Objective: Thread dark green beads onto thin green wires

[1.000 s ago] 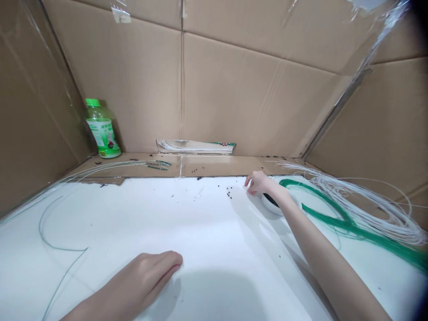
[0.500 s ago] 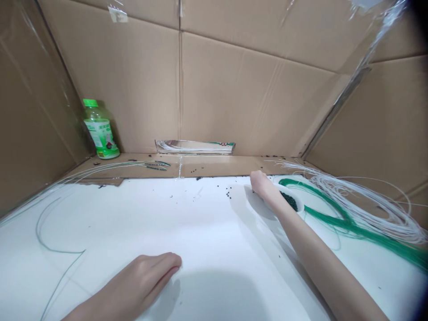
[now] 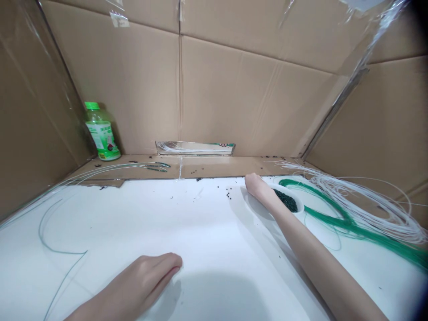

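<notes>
Low in the view, my left hand (image 3: 150, 278) hovers over or rests on the white surface, thumb and fingers pinched together; whatever they may hold is too small to make out. Farther off, my right hand (image 3: 258, 189) is closed at the left side of a white bowl (image 3: 301, 206). Its fingertips are turned away from me, so anything between them is hidden. Dark green beads (image 3: 286, 200) fill the part of the bowl that shows beside my wrist. Several loose dark beads (image 3: 228, 193) lie on the surface to the left of that hand.
A coil of white strands (image 3: 374, 209) and a green bundle of strands (image 3: 361, 229) lie at the right. Thin wires with beaded ends (image 3: 156, 166) stretch along the back left. A bent green wire (image 3: 63, 252) lies at left. A green bottle (image 3: 103, 136) stands by the cardboard wall (image 3: 133, 80).
My right hand has shifted slightly left, and more of the beads in the bowl show. My left hand keeps its place and pinch.
</notes>
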Available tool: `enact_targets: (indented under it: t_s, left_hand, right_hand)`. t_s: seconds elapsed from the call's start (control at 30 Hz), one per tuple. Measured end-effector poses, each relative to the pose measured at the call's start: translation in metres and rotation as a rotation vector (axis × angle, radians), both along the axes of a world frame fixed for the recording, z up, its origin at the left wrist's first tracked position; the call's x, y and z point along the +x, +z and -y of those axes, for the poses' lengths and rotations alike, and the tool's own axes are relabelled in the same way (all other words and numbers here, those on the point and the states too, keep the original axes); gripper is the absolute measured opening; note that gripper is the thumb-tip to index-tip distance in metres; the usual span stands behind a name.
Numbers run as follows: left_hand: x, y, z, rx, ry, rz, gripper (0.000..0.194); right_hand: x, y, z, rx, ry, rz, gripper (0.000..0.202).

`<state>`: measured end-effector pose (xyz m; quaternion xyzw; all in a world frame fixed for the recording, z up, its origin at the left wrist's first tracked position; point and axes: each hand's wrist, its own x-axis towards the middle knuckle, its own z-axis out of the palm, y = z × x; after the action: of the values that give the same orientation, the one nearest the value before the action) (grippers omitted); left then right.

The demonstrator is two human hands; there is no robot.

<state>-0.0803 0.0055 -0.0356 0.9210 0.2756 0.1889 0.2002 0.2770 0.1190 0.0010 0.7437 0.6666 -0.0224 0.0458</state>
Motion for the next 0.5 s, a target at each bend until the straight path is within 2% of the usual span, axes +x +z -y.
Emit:
enact_targets:
  t_s: [0.1, 0.23, 0.4, 0.5]
  left_hand:
    - [0.001, 0.000, 0.000, 0.015, -0.002, 0.011, 0.026]
    - [0.001, 0.000, 0.000, 0.000, 0.006, 0.012, 0.026]
    - [0.000, -0.001, 0.000, 0.001, 0.005, 0.003, 0.026]
    - [-0.001, -0.002, 0.000, 0.001, 0.000, 0.005, 0.026]
  right_hand:
    - [-0.013, 0.003, 0.002, -0.038, -0.034, 0.038, 0.027]
    - [-0.025, 0.005, 0.003, -0.081, 0.025, 0.025, 0.025]
    - [-0.025, 0.005, -0.002, -0.102, 0.072, -0.019, 0.024]
    - [-0.019, 0.013, -0.003, -0.072, 0.071, -0.042, 0.022]
